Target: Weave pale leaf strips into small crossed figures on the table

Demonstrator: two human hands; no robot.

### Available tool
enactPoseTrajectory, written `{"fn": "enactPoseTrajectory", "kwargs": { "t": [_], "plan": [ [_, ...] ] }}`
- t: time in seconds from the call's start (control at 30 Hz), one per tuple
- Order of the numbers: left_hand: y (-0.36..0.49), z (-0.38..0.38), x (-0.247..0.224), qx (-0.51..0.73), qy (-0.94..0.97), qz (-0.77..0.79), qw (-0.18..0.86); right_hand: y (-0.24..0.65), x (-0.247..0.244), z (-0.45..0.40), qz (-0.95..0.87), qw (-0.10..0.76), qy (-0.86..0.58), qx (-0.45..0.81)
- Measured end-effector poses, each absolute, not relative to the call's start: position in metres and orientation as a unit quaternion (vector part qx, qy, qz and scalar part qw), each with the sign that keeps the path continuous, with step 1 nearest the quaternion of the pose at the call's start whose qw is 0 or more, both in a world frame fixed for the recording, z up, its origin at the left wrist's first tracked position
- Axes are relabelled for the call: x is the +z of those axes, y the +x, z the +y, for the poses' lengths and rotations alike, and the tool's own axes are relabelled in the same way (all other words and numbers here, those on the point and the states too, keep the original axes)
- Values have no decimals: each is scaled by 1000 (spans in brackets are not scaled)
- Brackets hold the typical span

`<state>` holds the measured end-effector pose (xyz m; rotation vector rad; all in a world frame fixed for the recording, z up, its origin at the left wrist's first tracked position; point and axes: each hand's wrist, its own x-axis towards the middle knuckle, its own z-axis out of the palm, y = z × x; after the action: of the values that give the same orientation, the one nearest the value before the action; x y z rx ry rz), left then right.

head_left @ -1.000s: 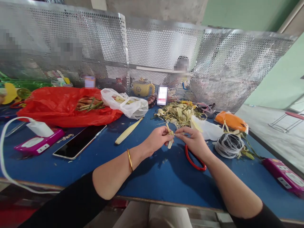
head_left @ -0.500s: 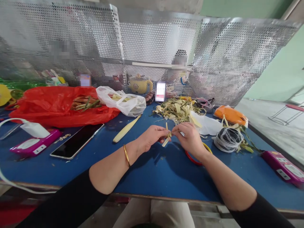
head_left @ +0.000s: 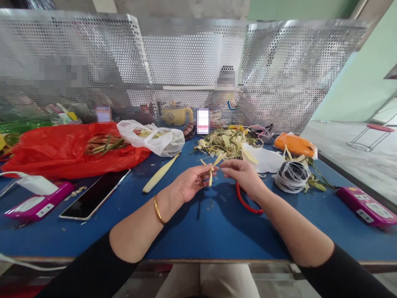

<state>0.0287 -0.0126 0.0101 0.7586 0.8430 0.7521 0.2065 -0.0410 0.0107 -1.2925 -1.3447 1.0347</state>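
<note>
Soft, fairly bright light falls on the desk point(head_left: 198, 242), and smooth-edged shadows spread below the left hand point(head_left: 190, 182) and right hand point(head_left: 243, 176). Pale glare streaks the screen point(head_left: 192, 54), while the red bag point(head_left: 62, 145) carries a faint sheen. Wide-angle distortion stretches the sleeves point(head_left: 89, 265) toward the lower corners. The stool point(head_left: 381, 128) looks soft at the far right (square pixelation masks several patches behind the screen).
</note>
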Motion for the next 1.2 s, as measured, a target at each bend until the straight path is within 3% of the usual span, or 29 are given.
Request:
{"fn": "enactPoseTrajectory", "kwargs": {
  "t": [0.13,0.37,0.6,0.87,1.0,1.2],
  "plan": [
    [32,-14,5,330,322,351,815,194,8,-50,-522,429,-471,567],
    [34,-14,-1,312,312,321,838,189,7,-52,-510,434,-469,575],
    [33,-16,5,327,340,406,783,201,14,-46,-519,485,-483,512],
    [36,-22,8,346,482,459,661,204,3,-39,-567,446,-575,386],
    [37,-21,6,356,488,468,645,205,5,-42,-616,474,-572,262],
    [38,-21,4,354,501,475,630,202,10,-50,-727,406,-515,205]
  ]
}}
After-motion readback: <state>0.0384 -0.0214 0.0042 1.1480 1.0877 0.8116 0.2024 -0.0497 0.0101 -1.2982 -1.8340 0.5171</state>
